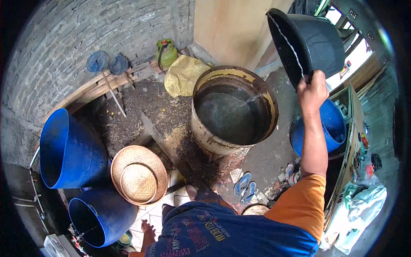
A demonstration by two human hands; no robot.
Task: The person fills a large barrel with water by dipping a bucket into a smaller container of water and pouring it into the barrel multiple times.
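Note:
With my right arm stretched out to the far right, my right hand (314, 91) grips the rim of a large black plastic tub (323, 45). The tub is tipped on its side in the air, its mouth facing left, and a pale cord or wire handle runs across the opening. Left of it stands a wide rusty metal drum (205, 128) with dark water (227, 112) inside. My left hand (148, 230) hangs low by my left side, fingers apart, holding nothing. Closest to it are a blue barrel (115, 214) and a round woven bamboo basket (158, 165).
Another blue barrel (85, 150) lies tilted at the left. A blue tub (338, 122) sits at the right near cluttered shelves. Blue flip-flops (242, 183) lie on the rubble-strewn floor. A green gas cylinder (168, 55), yellow sack (186, 77) and long-handled scoop (114, 94) are by the brick wall.

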